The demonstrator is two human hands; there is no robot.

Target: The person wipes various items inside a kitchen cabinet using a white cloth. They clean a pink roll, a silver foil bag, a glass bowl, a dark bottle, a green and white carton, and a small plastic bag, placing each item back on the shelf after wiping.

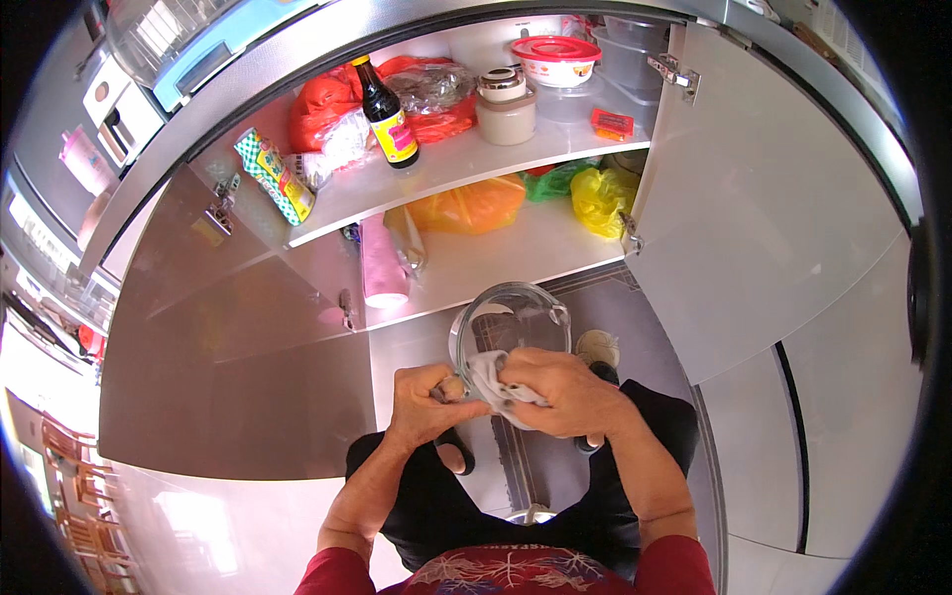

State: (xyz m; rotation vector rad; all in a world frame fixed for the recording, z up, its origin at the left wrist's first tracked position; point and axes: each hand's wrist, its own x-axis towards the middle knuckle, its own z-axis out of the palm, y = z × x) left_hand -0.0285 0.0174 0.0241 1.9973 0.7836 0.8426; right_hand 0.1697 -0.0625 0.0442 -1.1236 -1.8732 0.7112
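Observation:
I hold a clear glass bowl (516, 317) in front of an open cupboard. My left hand (428, 400) grips the bowl's near rim on the left. My right hand (560, 389) presses a white cloth (493, 381) against the rim and inside of the bowl. The cloth is bunched under my fingers and partly hidden by them. Both hands are close together, below the lower shelf (496, 260).
Upper shelf (451, 169) holds a dark sauce bottle (388, 114), red bags (327, 104), a jar (505, 107), a red-lidded bowl (555, 59) and a green patterned packet (276, 176). Orange bag (471, 205), yellow bag (601, 198) and pink roll (380, 263) lie below. Doors (764, 218) stand open on both sides.

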